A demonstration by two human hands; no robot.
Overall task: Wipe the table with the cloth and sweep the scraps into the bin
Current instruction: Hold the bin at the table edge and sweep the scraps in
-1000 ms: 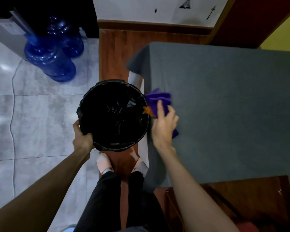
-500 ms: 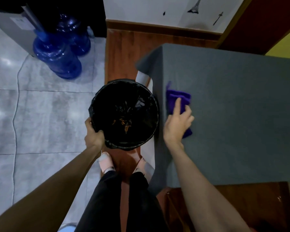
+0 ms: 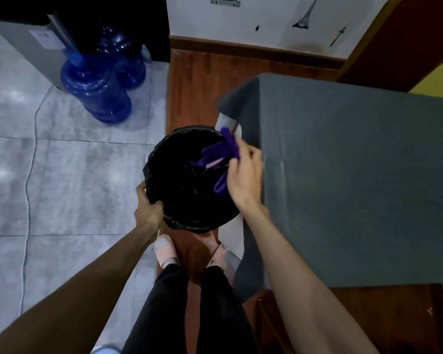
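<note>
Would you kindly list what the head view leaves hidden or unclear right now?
- Right hand's fingertips: behind the purple cloth.
- Bin's contents: dark liner, scraps too small to identify.
- Table's right side: cut off by frame edge.
- Left hand's fingers: curled over the rim.

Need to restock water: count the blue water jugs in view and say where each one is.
2. One water jug stands on the grey tile floor, upper left. The second jug is behind it, nearer the wall and partly covered by the first. More may be hidden in the dark corner.
</note>
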